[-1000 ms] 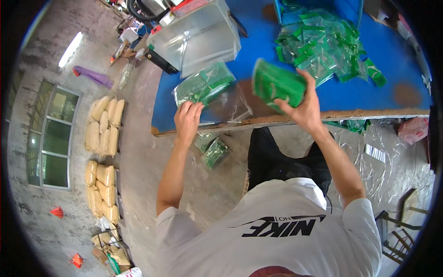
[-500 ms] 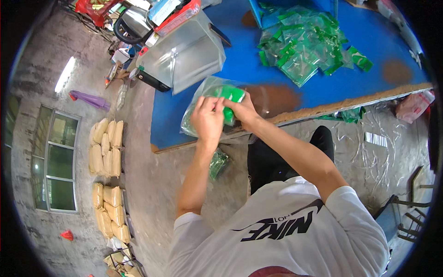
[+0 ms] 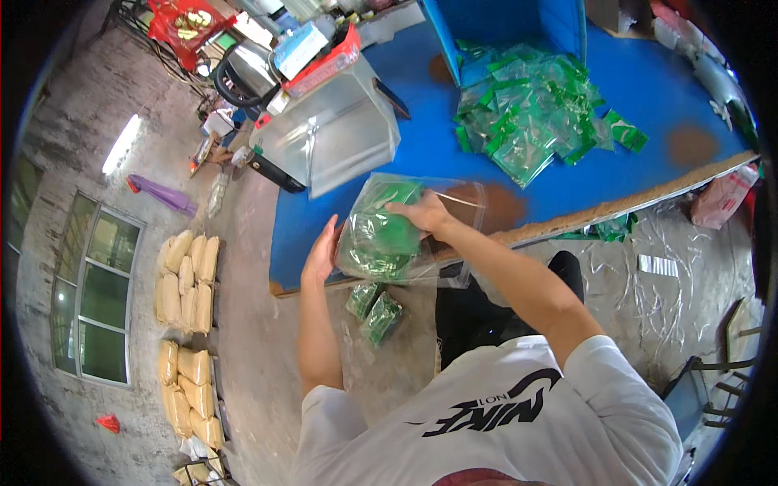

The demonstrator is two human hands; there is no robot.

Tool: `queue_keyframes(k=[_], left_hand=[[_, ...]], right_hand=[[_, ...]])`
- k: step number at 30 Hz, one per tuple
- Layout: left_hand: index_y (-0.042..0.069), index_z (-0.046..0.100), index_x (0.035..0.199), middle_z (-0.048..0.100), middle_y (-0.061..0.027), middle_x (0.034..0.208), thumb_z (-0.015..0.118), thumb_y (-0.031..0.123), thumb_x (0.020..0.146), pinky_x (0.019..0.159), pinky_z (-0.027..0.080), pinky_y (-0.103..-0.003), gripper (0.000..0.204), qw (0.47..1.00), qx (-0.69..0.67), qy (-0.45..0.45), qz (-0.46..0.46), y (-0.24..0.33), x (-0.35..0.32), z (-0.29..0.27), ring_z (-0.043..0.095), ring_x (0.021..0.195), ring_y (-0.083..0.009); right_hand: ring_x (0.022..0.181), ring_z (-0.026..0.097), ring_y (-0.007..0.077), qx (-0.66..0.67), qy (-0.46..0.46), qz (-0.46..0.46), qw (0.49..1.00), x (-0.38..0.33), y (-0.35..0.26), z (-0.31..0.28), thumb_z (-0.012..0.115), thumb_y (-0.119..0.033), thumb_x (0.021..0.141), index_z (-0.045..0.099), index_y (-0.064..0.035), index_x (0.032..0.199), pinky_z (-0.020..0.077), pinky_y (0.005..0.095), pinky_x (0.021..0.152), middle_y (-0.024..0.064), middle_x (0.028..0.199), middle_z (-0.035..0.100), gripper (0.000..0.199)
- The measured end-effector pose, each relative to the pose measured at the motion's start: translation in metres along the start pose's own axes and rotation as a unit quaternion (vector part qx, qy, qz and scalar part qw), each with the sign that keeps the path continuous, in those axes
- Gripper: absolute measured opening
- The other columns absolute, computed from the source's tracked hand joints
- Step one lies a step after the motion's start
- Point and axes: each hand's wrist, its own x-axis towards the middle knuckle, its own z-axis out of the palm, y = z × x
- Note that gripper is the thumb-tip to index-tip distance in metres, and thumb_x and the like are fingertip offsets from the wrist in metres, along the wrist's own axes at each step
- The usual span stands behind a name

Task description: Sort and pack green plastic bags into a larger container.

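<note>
A clear plastic bag [image 3: 369, 251] with green-and-clear packets inside lies at the near edge of the blue table [image 3: 304, 223]. My right hand [image 3: 425, 215] grips it from the right, thumb on top and the other fingers partly hidden by the plastic. Along the bag's left side, my left hand [image 3: 322, 253] is open with its fingers stretched out; whether it touches the plastic I cannot tell. A loose heap of small clear packets with green edges [image 3: 527, 113] spreads over the far part of the table.
A blue bin [image 3: 519, 28] lies behind the heap, its mouth toward it. At the table's left stands a translucent box [image 3: 340, 138], with a kettle [image 3: 247, 73] beyond. Filled green bags [image 3: 382, 317] sit on the floor below the edge. Tan sacks [image 3: 186, 279] are stacked by the wall.
My left hand has come off the bag's top and moved left and down, its fingers straightening. The bag now lies flatter, its green contents more visible. My right hand keeps hold.
</note>
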Motion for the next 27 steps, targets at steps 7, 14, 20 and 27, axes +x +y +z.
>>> queue_keyframes(k=[7,14,20,27], left_hand=[[0.000,0.020,0.157,0.018,-0.0090,0.165,0.040,0.035,0.106,0.123,0.010,-0.035,0.065,0.991,0.044,-0.097,0.080,-0.016,-0.014,0.024,0.014,0.152,-0.0196],[0.000,0.020,0.157,0.015,-0.0088,0.166,0.042,0.041,0.104,0.123,0.008,-0.035,0.070,0.987,0.043,-0.110,0.113,-0.003,-0.028,0.077,0.009,0.153,-0.0207],[0.003,0.017,0.158,0.012,-0.0105,0.167,0.052,0.037,0.100,0.122,0.009,-0.035,0.076,0.977,0.099,-0.143,0.122,-0.010,-0.012,0.088,0.009,0.153,-0.0207],[0.004,0.017,0.159,0.026,-0.0161,0.160,0.076,0.002,0.079,0.117,0.027,-0.035,0.099,0.970,0.169,-0.119,0.126,0.006,-0.018,0.122,0.032,0.144,-0.0249]], right_hand=[[0.117,0.061,0.0357,0.003,-0.069,-0.134,0.989,-0.040,0.011,-0.019,0.071,-0.060,0.081,0.020,0.0046,0.150,0.0630,0.0435,0.073,0.0242,0.141,0.048,0.107],[0.097,0.070,0.0309,0.022,0.007,-0.131,0.991,-0.043,-0.003,-0.033,0.066,-0.047,0.091,0.027,0.0095,0.146,0.0582,0.0391,0.074,0.0283,0.110,0.066,0.088],[0.083,0.070,0.0224,-0.156,-0.001,-0.223,0.962,-0.034,0.027,-0.038,0.063,-0.042,0.095,0.006,0.0054,0.152,0.0588,0.0325,0.056,0.0222,0.130,0.058,0.094],[0.060,0.058,0.0130,-0.057,-0.013,-0.227,0.972,-0.059,0.013,-0.044,0.070,-0.030,0.094,0.003,-0.0034,0.157,0.0505,0.0288,0.053,0.0072,0.084,0.067,0.097]])
